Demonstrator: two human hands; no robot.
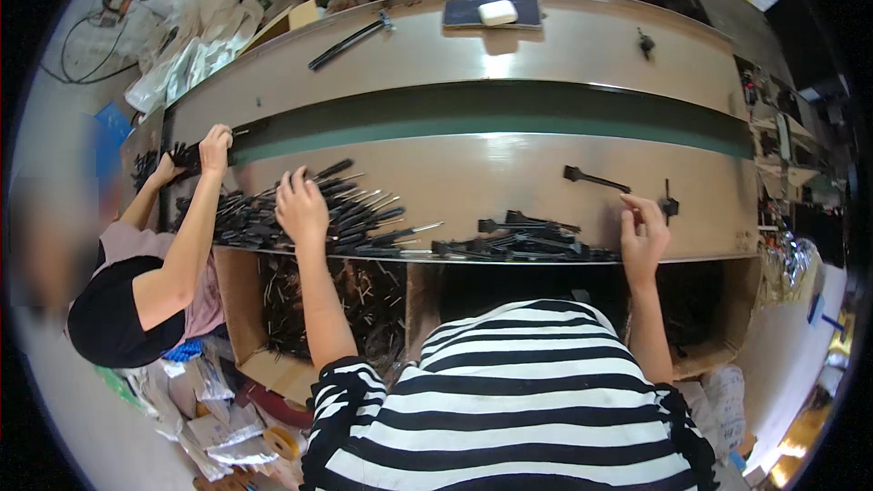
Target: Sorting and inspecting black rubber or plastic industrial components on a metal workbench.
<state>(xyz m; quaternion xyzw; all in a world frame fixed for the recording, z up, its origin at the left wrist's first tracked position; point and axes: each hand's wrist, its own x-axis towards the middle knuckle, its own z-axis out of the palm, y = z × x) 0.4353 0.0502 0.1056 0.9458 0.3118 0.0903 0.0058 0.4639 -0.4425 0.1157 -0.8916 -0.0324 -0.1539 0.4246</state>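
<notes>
Seen from the middle of the worktop [496,177], a co-worker's hands [215,149] are at nine o'clock near its left end, gripping dark pieces too blurred to make out. A cardboard box [238,295] of dark scraps stands at half past seven, against the near edge. Above it, a heap of black-handled tools [373,216] reaches down to that edge, many bright shafts pointing toward two or three o'clock; the lower layers are buried. The left hand [303,206] is over this heap, fingers spread, with no tool visibly gripped; its palm is hidden. A hammer-like tool [350,41] lies at half past ten, its long axis running eight to two. Bare worktop stretches from the heap rightward, up to the green strip [473,114]. At twelve, a dark pad [528,15] carries a white block [497,13]. A low pile of black pieces [527,235] sits at five along the near edge, mostly lengthwise to it. At three, a single black bar [596,179] points roughly half past nine to half past three, open surface around its wider end. The right hand [646,225], at four, has loosely bent fingers by the bar's narrow end; whether they grip it cannot be told. Just beyond stands a small dark part [670,206], partly behind the fingers.
</notes>
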